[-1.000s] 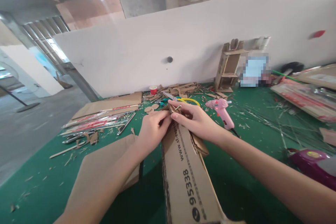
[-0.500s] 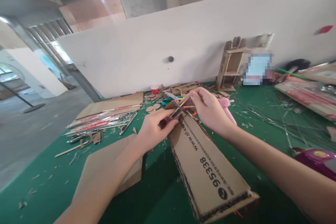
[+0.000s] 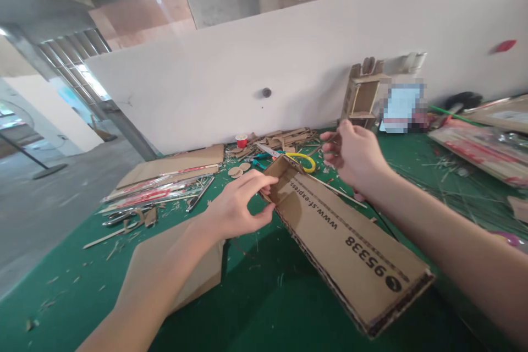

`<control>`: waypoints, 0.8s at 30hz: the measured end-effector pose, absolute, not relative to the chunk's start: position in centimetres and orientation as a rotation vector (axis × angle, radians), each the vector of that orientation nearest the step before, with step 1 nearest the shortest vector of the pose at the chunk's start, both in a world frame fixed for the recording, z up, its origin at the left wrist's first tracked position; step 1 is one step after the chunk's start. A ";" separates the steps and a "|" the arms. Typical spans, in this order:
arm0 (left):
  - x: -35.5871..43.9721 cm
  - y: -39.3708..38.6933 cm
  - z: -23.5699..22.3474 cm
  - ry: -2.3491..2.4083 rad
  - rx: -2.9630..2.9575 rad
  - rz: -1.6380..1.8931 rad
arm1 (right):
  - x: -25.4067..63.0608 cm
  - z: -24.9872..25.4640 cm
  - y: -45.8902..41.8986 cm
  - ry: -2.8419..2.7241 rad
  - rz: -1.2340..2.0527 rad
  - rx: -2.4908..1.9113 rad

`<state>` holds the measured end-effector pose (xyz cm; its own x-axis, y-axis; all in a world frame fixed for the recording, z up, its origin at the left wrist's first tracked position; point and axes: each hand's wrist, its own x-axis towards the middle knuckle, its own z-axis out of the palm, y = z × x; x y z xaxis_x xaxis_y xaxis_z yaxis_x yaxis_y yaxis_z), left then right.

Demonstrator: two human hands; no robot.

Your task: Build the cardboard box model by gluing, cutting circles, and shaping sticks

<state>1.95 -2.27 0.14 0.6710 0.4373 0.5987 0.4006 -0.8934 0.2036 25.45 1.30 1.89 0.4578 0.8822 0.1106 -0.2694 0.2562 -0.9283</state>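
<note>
A long cardboard box (image 3: 322, 225) with printed web address and number lies slanting before me, its near end to the right. My left hand (image 3: 239, 203) pinches its far left corner between thumb and fingers, beside the recessed end. Raised to the right of the box and apart from it is my right hand (image 3: 355, 154). Its fingers are curled; what they hold, if anything, I cannot make out. Scissors with a yellow handle (image 3: 307, 164) lie just beyond the box. A pale thin stick (image 3: 338, 190) lies along the box's right side.
Cardboard sheets (image 3: 185, 269) and packs of sticks (image 3: 165, 182) lie on the left of the green table (image 3: 256, 297). Cardboard scraps (image 3: 289, 138) and a red tub (image 3: 241, 141) stand at the back. A small cardboard shelf (image 3: 363, 96) leans near a blurred screen (image 3: 401, 107).
My right hand has drawn back right and up from the box's far end, where it held a thin stick. The box has turned, its near end swinging right.
</note>
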 end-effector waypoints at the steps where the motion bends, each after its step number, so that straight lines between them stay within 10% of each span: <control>1: 1.8 -2.4 0.5 0.711 2.827 1.021 | 26.0 2.2 1.5 -0.720 0.858 -0.987; 24: 1.4 -1.8 0.6 0.929 2.627 1.014 | 22.7 6.8 -7.2 -2.010 0.076 -0.836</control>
<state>1.44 -1.76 0.62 0.5731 0.6110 0.5461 0.4910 -0.7895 0.3682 22.68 -7.16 6.80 -0.3390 0.5850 0.7368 0.5277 0.7666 -0.3659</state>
